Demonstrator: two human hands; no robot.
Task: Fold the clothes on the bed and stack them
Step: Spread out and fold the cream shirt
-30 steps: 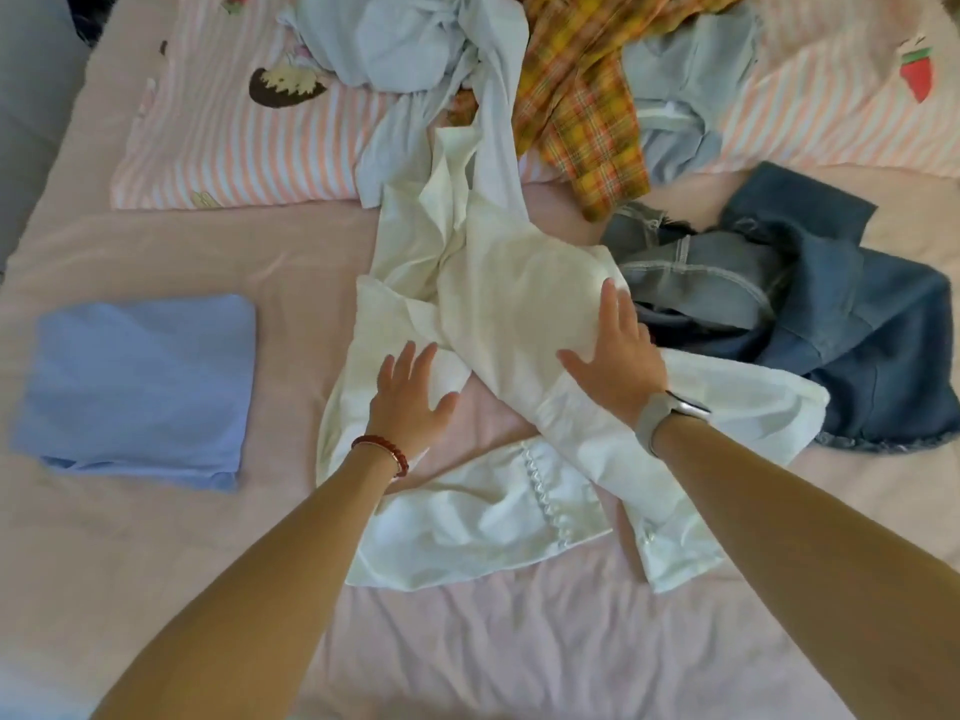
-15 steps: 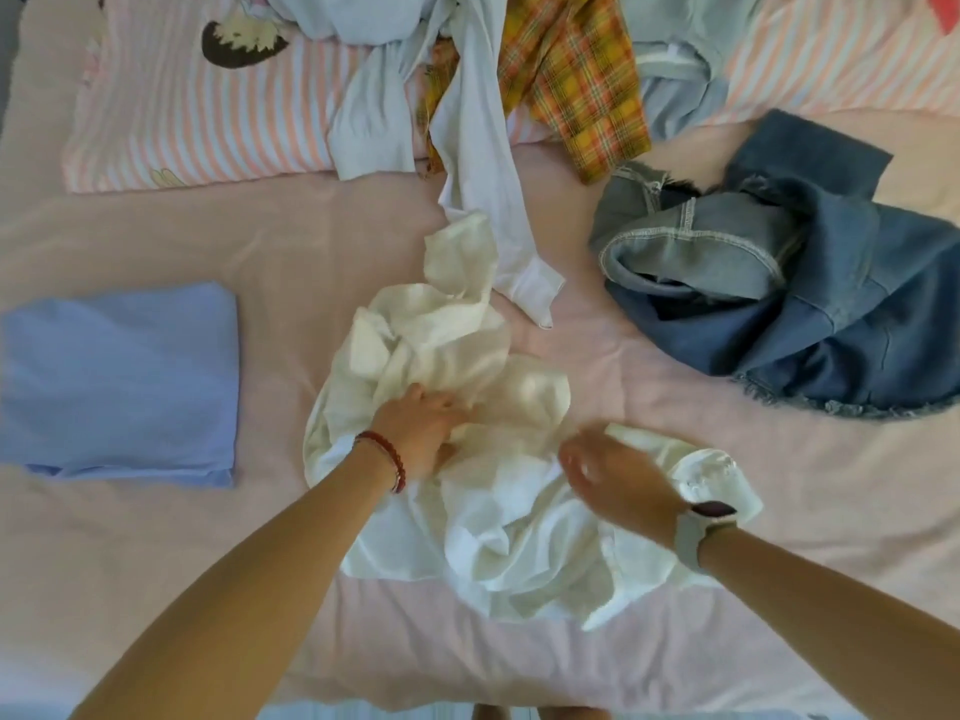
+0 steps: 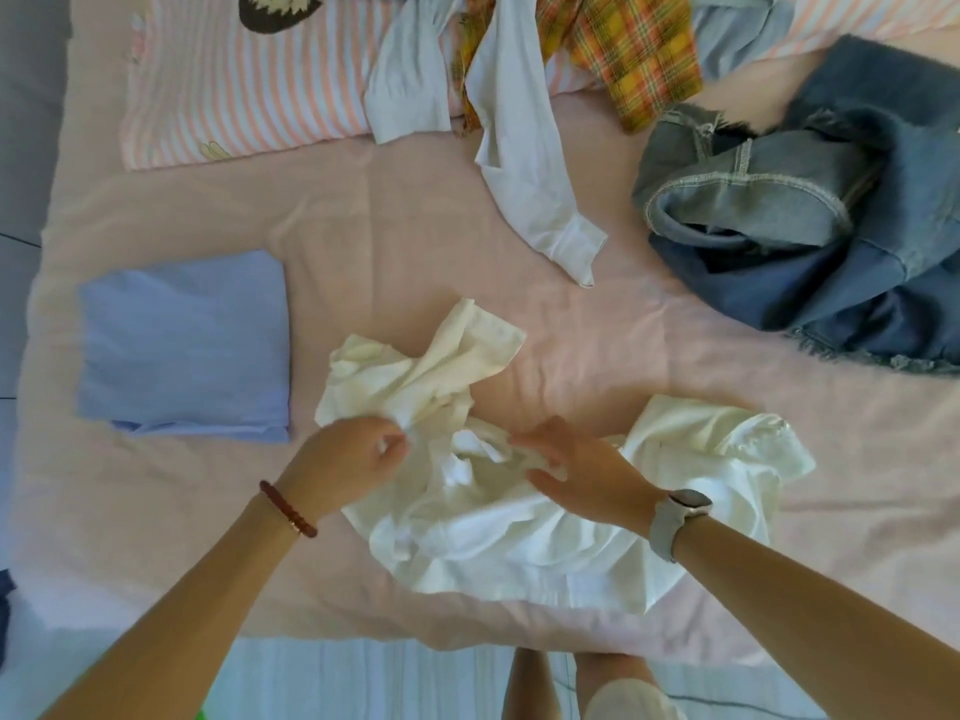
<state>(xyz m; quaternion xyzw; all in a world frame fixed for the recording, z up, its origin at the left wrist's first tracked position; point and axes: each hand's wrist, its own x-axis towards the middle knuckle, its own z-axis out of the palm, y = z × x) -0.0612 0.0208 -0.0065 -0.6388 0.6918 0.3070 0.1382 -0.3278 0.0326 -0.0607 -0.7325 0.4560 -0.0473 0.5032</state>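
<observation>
A crumpled white shirt (image 3: 519, 532) lies near the front edge of the pink bed (image 3: 389, 241). My left hand (image 3: 345, 462), with a red bead bracelet at the wrist, pinches a bunch of the shirt's fabric at its left side. My right hand (image 3: 582, 472), with a grey watch at the wrist, reaches over the middle of the shirt with fingers extended and touching the cloth. A folded light blue garment (image 3: 182, 345) lies flat to the left.
Denim clothes (image 3: 810, 210) are heaped at the right. A pale blue long-sleeved shirt (image 3: 524, 142), a yellow plaid garment (image 3: 634, 54) and striped pillows (image 3: 249, 96) lie at the back. The bed's front edge is just below the shirt; my legs show under it.
The white shirt was pulled off the back pile toward the front edge and bunched up. Both hands moved nearer with it; my left hand went from flat on the cloth to pinching it.
</observation>
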